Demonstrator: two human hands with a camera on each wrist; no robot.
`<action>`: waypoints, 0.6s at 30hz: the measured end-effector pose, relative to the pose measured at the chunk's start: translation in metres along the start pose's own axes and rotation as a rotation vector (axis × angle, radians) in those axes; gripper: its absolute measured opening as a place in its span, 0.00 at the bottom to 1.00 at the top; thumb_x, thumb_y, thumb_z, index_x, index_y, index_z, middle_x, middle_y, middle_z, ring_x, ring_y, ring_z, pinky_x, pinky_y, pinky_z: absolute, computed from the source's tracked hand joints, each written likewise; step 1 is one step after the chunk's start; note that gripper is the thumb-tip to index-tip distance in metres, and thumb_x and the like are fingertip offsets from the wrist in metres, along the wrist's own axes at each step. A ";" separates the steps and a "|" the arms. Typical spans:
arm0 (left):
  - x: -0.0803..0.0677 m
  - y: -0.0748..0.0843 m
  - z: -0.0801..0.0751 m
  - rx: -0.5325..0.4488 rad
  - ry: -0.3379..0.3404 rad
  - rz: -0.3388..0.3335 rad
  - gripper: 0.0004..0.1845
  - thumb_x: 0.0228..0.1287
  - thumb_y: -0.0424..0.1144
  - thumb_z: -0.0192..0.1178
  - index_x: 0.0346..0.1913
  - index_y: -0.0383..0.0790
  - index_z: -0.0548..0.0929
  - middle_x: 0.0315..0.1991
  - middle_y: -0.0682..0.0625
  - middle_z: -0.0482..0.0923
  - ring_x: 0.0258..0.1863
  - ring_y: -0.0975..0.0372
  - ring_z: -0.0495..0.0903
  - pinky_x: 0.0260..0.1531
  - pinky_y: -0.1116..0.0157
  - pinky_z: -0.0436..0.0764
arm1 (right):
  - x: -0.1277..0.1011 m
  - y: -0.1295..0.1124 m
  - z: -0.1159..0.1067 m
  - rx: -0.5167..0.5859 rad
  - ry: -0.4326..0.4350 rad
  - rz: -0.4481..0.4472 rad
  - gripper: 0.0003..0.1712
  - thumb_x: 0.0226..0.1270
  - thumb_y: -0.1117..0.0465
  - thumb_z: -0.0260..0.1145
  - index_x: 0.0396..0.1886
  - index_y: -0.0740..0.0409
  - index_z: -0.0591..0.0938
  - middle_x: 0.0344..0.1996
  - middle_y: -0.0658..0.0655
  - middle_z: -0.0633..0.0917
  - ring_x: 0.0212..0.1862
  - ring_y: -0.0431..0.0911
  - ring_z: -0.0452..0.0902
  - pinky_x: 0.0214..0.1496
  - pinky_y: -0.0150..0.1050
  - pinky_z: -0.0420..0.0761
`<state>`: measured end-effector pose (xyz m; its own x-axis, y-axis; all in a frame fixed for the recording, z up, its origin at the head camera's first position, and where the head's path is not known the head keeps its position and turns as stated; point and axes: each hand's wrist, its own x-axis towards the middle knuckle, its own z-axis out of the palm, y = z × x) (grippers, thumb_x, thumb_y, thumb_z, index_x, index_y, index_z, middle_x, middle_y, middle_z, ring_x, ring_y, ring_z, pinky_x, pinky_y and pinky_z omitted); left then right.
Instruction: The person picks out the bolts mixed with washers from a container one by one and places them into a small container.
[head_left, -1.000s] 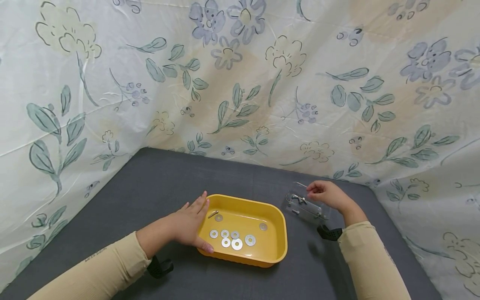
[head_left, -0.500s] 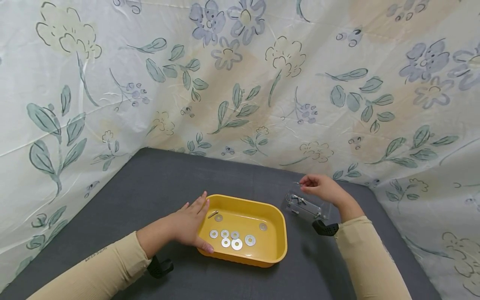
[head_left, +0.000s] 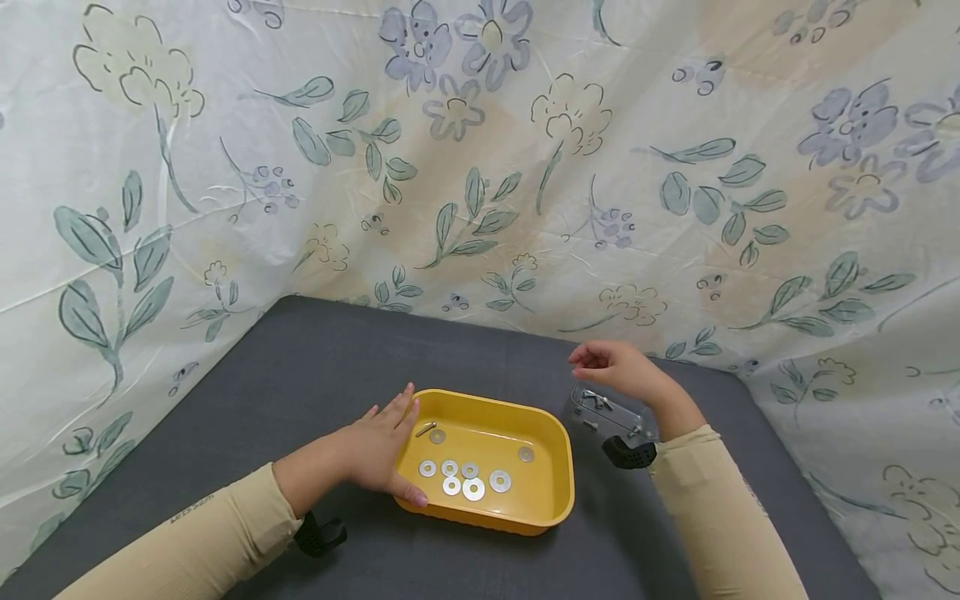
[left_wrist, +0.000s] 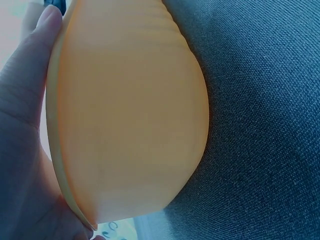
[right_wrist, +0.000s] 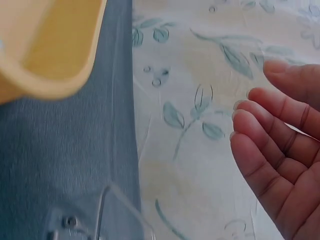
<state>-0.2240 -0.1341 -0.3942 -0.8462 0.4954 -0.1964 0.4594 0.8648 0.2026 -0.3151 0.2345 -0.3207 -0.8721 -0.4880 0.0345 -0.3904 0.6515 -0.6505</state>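
My left hand rests with spread fingers on the left end of a yellow plastic tray. Its thumb lies along the tray's front rim. Inside the tray are several flat metal washers and one small bolt near the left end. My right hand hovers behind the tray, over the far edge of a clear plastic box. In the right wrist view its fingers are loosely bent, the thumb apart from them, with nothing between. Several small metal bolts lie in the box.
A dark grey cloth covers the table. Floral fabric hangs along the back and both sides, close behind the right hand. Black straps sit at both wrists.
My right hand has moved left and farther back, from over the clear box to its far left corner. The left hand, the tray and its contents have stayed put.
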 end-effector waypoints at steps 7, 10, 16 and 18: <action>0.001 0.000 0.001 0.003 0.003 0.002 0.73 0.26 0.84 0.49 0.71 0.34 0.42 0.71 0.43 0.25 0.71 0.54 0.36 0.65 0.48 0.47 | 0.010 -0.014 0.014 -0.020 -0.031 -0.063 0.11 0.61 0.58 0.65 0.42 0.56 0.80 0.35 0.53 0.81 0.38 0.46 0.76 0.40 0.36 0.78; 0.001 0.000 0.001 0.005 0.002 0.000 0.74 0.26 0.84 0.49 0.71 0.34 0.42 0.71 0.43 0.25 0.71 0.54 0.36 0.65 0.48 0.47 | 0.014 -0.022 0.020 -0.002 -0.058 -0.083 0.11 0.61 0.59 0.64 0.43 0.57 0.80 0.36 0.53 0.81 0.39 0.48 0.76 0.41 0.37 0.78; 0.001 0.000 0.001 0.009 -0.003 -0.003 0.73 0.26 0.84 0.48 0.71 0.35 0.41 0.71 0.43 0.24 0.71 0.54 0.35 0.65 0.48 0.47 | 0.019 -0.042 0.034 0.023 -0.122 -0.082 0.10 0.63 0.62 0.63 0.43 0.58 0.79 0.37 0.55 0.81 0.39 0.50 0.76 0.42 0.38 0.78; 0.000 0.000 0.000 0.008 -0.002 -0.002 0.73 0.26 0.84 0.49 0.71 0.35 0.41 0.71 0.43 0.24 0.71 0.54 0.36 0.65 0.48 0.48 | 0.025 -0.039 0.039 0.033 -0.139 -0.090 0.10 0.62 0.60 0.64 0.43 0.55 0.79 0.36 0.53 0.80 0.38 0.47 0.76 0.42 0.37 0.78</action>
<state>-0.2243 -0.1338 -0.3946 -0.8466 0.4938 -0.1985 0.4597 0.8665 0.1947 -0.3100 0.1747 -0.3244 -0.7842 -0.6205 -0.0096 -0.4532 0.5832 -0.6741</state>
